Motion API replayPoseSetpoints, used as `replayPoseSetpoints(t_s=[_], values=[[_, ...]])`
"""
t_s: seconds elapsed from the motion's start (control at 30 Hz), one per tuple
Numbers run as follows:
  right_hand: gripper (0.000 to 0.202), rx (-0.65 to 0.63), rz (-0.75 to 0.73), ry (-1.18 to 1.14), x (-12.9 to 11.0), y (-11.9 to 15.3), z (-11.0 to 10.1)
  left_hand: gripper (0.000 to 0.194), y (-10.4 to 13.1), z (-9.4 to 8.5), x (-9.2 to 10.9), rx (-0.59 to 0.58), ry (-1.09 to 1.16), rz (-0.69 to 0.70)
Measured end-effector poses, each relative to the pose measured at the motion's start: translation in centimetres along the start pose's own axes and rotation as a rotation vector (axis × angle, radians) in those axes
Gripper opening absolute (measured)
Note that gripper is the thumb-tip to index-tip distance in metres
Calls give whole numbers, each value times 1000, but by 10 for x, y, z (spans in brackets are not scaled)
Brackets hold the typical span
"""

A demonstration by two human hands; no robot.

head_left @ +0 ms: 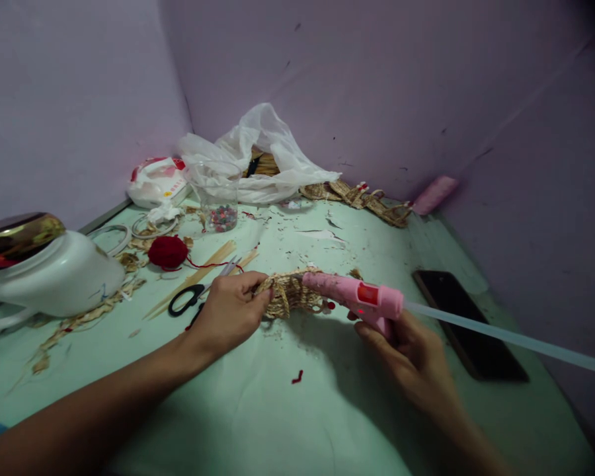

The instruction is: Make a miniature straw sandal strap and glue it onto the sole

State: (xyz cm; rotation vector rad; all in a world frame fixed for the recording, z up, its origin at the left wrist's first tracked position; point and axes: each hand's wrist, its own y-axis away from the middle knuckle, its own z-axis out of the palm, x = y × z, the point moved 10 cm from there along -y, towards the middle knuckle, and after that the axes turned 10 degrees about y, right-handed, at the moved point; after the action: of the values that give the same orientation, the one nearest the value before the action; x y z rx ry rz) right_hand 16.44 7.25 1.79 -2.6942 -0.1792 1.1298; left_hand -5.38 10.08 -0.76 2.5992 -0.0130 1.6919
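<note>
My left hand (pixel 233 307) pinches the left end of a small woven straw piece (pixel 282 301) between thumb and fingers. In my right hand (pixel 409 354) is a pink hot glue gun (pixel 340 291), held by its handle, with a long translucent glue stick (pixel 500 334) jutting out of the back. The gun's nozzle lies at the straw piece's upper edge; whether it touches cannot be made out. A small red bead (pixel 331 305) shows just below the gun's barrel. Black-handled scissors (pixel 186 299) lie beside my left hand, partly hidden by it.
A ball of red yarn (pixel 168 252), a clear cup of beads (pixel 222 218) and a white teapot (pixel 79 277) stand left. Behind are a white plastic bag (pixel 265 145) and braided straw (pixel 361 198). A phone (pixel 469 324) lies right, a pink roll (pixel 435 194) behind it.
</note>
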Motion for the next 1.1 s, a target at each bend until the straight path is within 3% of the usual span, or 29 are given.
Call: replayPoseSetpoints(t_s=[0.7, 1.1], values=[[5, 52, 12, -75, -2, 3, -1, 19, 1, 1, 5, -15, 4, 27], [13, 52, 12, -93, -9, 2, -1, 18, 2, 3, 3, -29, -23, 50]])
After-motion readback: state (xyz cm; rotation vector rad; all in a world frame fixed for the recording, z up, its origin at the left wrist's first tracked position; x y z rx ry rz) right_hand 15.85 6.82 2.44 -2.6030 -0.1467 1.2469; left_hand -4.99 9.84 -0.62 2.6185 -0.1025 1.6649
